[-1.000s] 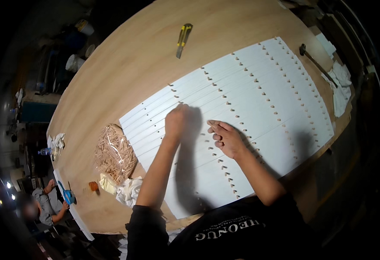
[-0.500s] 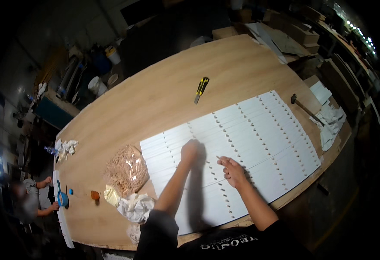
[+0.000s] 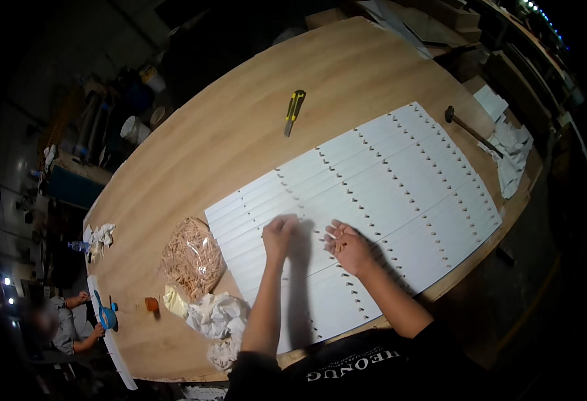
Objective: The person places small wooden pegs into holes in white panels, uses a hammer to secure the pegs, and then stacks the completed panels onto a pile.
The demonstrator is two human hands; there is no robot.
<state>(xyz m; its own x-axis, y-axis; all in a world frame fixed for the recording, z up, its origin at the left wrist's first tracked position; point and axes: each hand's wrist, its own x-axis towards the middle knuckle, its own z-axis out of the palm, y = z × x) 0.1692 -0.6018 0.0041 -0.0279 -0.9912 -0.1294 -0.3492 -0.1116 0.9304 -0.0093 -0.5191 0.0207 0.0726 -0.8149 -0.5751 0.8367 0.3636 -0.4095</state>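
Note:
White boards (image 3: 400,194) lie side by side, with rows of short wooden dowels (image 3: 348,192) sticking up from them. Over the left part of the boards, my left hand (image 3: 279,236) is closed with its fingertips together; anything in the pinch is too small to make out. My right hand (image 3: 350,250) is turned palm up just to the right, its fingers curled around what look like a few small wooden dowels. A clear plastic bag full of wooden dowels (image 3: 192,257) sits beside the boards' left edge.
A yellow-black utility knife (image 3: 295,110) lies beyond the boards on the wooden table (image 3: 240,134). A hammer (image 3: 471,130) rests at right by crumpled wrapping (image 3: 513,157). Crumpled white plastic (image 3: 216,314) lies near the bag. Another person (image 3: 73,324) works at far left by a blue pan-like container (image 3: 107,317).
My right hand has turned further palm up and shifted slightly left. My left hand has moved a little left over the boards. The whole view has tilted somewhat.

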